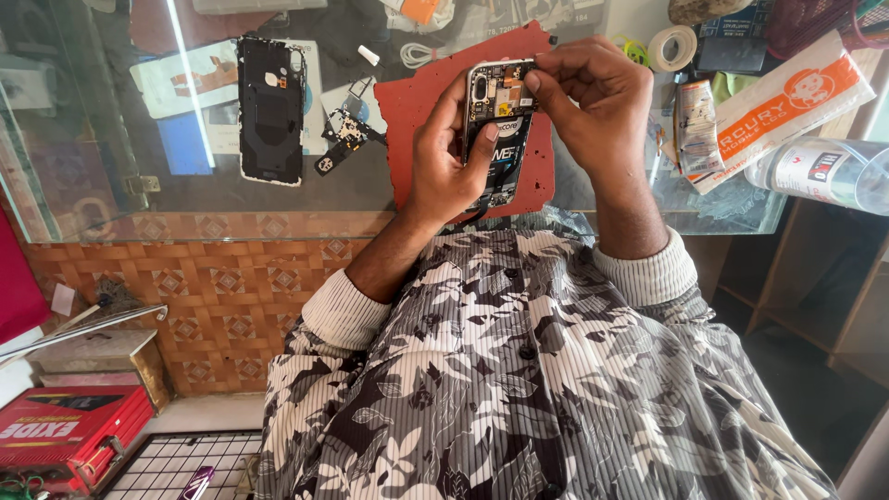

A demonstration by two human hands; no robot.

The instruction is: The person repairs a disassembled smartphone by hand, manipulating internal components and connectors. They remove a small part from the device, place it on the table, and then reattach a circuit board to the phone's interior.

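While the left hand [444, 157] grips one opened phone [498, 130] (back cover off), the right hand [588, 93] pinches at its top edge; one red mat [417, 102] lies beneath, one detached back cover [270, 109] at nine o'clock.

Shirt: vertical pinstripe in grey and white, overprinted with black and white leaf-and-flower pattern, dark buttons down front. Under it, ribbed off-white knit cuffs at both wrists. Left hand [444, 157], right hand [593, 102]: bare, no rings, nails short
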